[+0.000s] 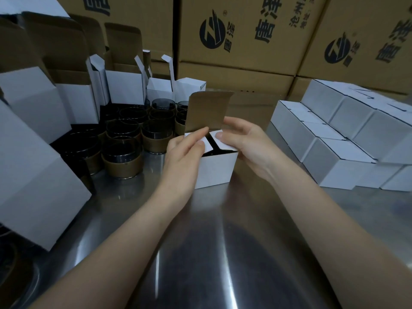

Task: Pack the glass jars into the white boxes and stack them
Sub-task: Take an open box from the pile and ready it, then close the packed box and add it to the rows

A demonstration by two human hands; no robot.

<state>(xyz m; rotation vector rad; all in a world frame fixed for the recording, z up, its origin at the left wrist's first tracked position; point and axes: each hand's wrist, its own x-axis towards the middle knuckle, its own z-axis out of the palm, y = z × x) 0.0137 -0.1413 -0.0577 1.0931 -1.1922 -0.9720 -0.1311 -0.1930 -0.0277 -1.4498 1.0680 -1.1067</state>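
white box (218, 170) – lid (207, 110) up | left hand (181, 157), right hand (247, 143) – straight fingers (200, 132) pressing flaps (227, 145)

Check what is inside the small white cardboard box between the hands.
In the box only a dark gap shows between its two white side flaps; those flaps, the left hand and right hand cover the rest.

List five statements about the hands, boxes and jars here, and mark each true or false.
1. The lid of the middle box stands open. True.
2. The left hand holds a jar. False: it touches a side flap of that box.
3. The right hand touches the box's other side flap. True.
4. The stack of closed boxes sits on the left. False: it sits on the right.
5. The jars stand left of the middle box. True.
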